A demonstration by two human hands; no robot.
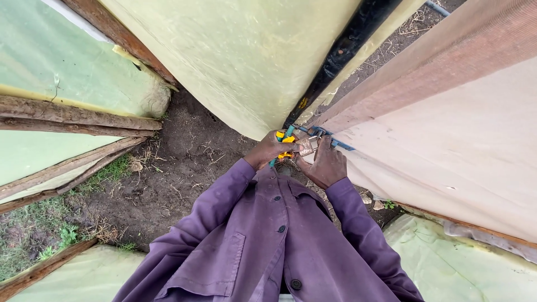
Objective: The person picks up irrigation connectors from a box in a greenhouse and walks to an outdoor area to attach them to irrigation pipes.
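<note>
1. Closest in, just below the padlock (pixel 309 144): left hand (pixel 272 150) wrapped around a yellow-handled tool (pixel 283 146); better kept steady and square to the lock.
2. Right hand (pixel 326 164), just beside the padlock, pinching it firmly.
3. Padlock: small, metallic, hanging on a blue cord (pixel 335 141).
4. Beyond the padlock: pale plastic sheeting (pixel 246 61).

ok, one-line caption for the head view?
Left hand holds yellow-handled pliers, right hand at a blue strap on plastic sheeting.
</note>
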